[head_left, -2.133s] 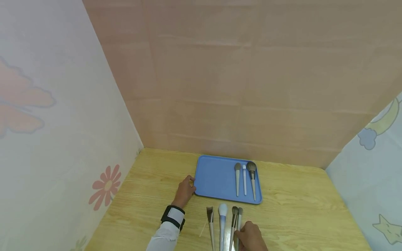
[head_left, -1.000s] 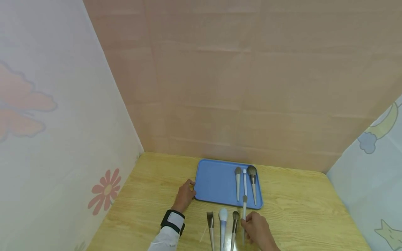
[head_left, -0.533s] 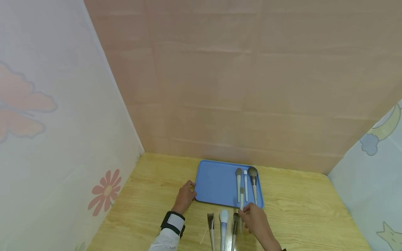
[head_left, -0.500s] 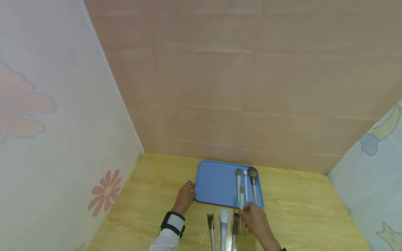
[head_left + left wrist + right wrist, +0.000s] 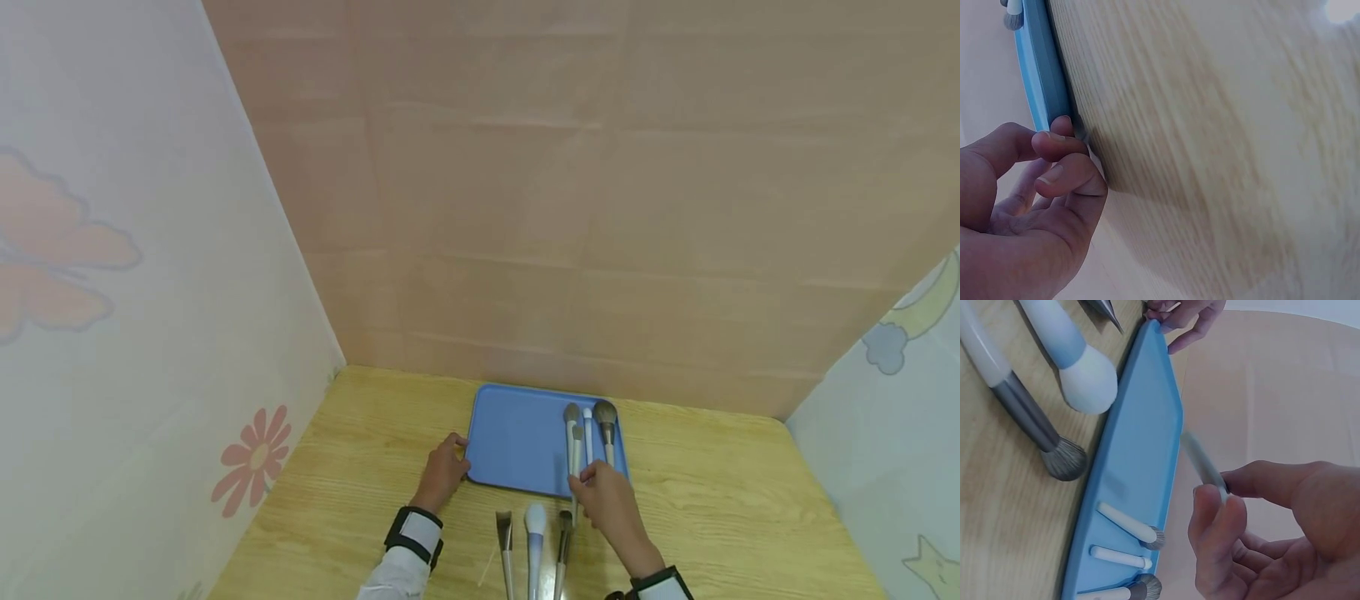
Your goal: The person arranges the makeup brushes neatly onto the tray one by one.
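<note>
On the left, a pale wall (image 5: 180, 333) printed with a red flower (image 5: 258, 457) meets the wood-grained bench (image 5: 345, 467). Next comes the left hand (image 5: 441, 473), a dark strap (image 5: 417, 533) round its wrist, its fingers bent and drawn together on the left edge of a blue tray (image 5: 510, 437), which they grip. On the near part of the bench, on the near side of the tray, a flat-headed dark brush (image 5: 506, 542), a large white brush (image 5: 535, 537) and a round dark brush (image 5: 564, 533) lie side by side, heads pointing far. In the right part of the tray rest a grey-headed brush (image 5: 572, 412), a slim white brush (image 5: 588, 427) and a large dark-headed brush (image 5: 605, 414). Over the tray's near rim, partly in front of the grey-headed brush, is a pale brush (image 5: 577, 454), pinched between thumb and fingers of the right hand (image 5: 609, 504); it seems held above the tray, though the head view hardly shows the gap. Farthest right, a second wall (image 5: 847, 433) bears a printed moon (image 5: 922, 312)
</note>
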Demonstrator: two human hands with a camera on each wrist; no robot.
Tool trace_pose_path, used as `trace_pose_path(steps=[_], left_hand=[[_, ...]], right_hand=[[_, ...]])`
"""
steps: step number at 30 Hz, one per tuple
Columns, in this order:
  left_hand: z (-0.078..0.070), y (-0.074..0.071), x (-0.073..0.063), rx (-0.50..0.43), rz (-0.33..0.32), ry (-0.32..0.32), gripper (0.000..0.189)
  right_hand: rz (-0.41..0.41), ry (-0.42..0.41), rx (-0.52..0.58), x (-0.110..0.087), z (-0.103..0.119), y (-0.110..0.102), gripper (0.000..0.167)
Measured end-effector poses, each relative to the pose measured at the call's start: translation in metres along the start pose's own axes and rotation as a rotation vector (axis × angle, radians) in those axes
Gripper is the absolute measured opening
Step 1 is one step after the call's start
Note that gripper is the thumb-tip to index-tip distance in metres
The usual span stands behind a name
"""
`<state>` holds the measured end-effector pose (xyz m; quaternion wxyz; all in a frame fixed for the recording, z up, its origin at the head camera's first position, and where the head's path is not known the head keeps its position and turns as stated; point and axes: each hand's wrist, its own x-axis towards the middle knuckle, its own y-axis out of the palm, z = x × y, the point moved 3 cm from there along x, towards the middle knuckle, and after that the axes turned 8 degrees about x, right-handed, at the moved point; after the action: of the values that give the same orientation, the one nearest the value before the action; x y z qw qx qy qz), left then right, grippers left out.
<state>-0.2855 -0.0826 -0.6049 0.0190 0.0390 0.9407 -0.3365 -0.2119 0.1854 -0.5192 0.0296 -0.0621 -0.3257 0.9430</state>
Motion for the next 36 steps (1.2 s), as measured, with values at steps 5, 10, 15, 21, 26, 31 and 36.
trace_pose_path(steps=[5,10,15,21,26,31,36], left_hand=[[-0.001,0.000,0.002,0.009,-0.009,0.001,0.036],[-0.002,-0.001,0.003,-0.003,-0.009,0.001,0.037],[-0.001,-0.001,0.004,0.001,-0.008,-0.001,0.037],[0.000,-0.001,0.005,0.001,-0.014,-0.001,0.037],[0.001,0.000,0.002,0.000,0.007,-0.023,0.037],[0.001,0.000,-0.001,-0.003,0.011,-0.014,0.036],[0.001,0.000,0.001,0.011,0.000,-0.004,0.036]], right_hand=[[-0.032,-0.033,-0.027,0.011,0.006,-0.003,0.022],[-0.049,-0.066,-0.073,0.022,0.010,-0.006,0.022],[-0.072,-0.104,-0.103,0.031,0.011,-0.006,0.023],[-0.073,-0.123,-0.128,0.042,0.014,-0.004,0.023],[-0.089,-0.145,-0.156,0.047,0.016,-0.002,0.022],[-0.096,-0.132,-0.175,0.055,0.015,0.003,0.022],[-0.102,-0.124,-0.178,0.065,0.013,0.006,0.034]])
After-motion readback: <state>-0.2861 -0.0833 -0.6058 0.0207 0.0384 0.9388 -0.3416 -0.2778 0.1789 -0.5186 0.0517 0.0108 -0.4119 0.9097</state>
